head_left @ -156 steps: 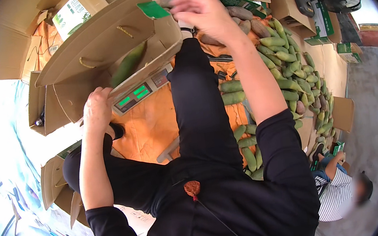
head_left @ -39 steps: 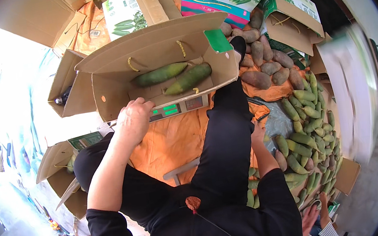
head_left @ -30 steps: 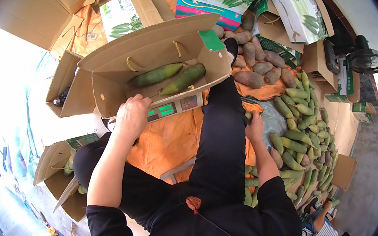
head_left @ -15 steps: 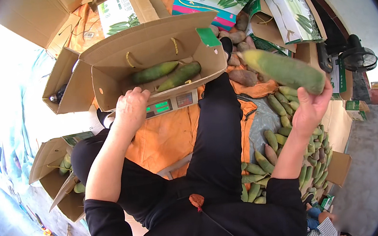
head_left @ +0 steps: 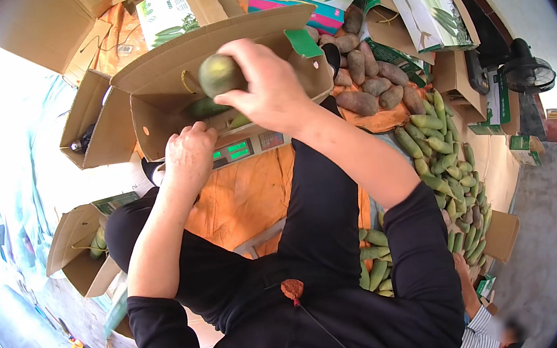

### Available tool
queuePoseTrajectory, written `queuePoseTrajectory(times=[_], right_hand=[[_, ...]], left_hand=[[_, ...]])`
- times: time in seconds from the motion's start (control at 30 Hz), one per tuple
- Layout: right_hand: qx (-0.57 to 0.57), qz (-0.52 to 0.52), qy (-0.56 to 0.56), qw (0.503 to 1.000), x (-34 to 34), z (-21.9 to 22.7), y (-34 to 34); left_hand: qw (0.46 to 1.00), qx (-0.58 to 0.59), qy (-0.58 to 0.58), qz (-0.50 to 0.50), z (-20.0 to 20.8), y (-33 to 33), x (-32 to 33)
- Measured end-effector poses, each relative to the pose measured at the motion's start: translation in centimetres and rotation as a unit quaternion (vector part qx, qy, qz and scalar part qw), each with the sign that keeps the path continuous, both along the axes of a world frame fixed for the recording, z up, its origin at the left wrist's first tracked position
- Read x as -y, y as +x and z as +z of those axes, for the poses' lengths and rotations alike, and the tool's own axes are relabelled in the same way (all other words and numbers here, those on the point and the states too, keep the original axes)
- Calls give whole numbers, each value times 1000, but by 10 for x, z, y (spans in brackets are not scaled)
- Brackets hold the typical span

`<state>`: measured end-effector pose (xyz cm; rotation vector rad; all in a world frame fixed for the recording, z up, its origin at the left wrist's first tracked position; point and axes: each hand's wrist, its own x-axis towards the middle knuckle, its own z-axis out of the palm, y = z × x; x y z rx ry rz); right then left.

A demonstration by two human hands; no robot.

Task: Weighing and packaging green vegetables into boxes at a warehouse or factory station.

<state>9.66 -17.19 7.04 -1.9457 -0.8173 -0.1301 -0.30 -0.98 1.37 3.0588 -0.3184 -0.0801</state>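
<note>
My right hand (head_left: 267, 88) grips a green radish (head_left: 219, 75) over the open carton (head_left: 155, 119). My left hand (head_left: 187, 156) touches the carton's near rim; whether it clasps, I cannot tell.

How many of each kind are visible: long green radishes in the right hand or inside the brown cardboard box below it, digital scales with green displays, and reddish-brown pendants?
Long green radishes: 3 (1 in the right hand, 2 partly hidden in the box)
Digital scale: 1
Reddish-brown pendant: 1
Total: 5
</note>
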Motion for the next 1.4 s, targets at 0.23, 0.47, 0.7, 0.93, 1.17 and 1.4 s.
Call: queuePoseTrajectory(times=[0.23,0.47,0.7,0.93,1.17,1.4], right_hand=[[116,38,-202,972,-39,-21,4],[-117,1,43,992,44,9,18],[-223,-233,150,935,179,-63,16],[-363,-314,-42,877,257,-246,-65],[-420,-190,-357,813,270,-311,-208],[-444,89,-644,617,276,-314,-309]], left_hand=[[1000,15,-25,-8,-5,3,0],[998,-58,-11,25,1,2,-4],[997,-67,-23,42,10,4,7],[997,-65,-34,33,4,7,10],[996,-80,-40,29,3,17,21],[995,-84,-46,38,5,16,22]])
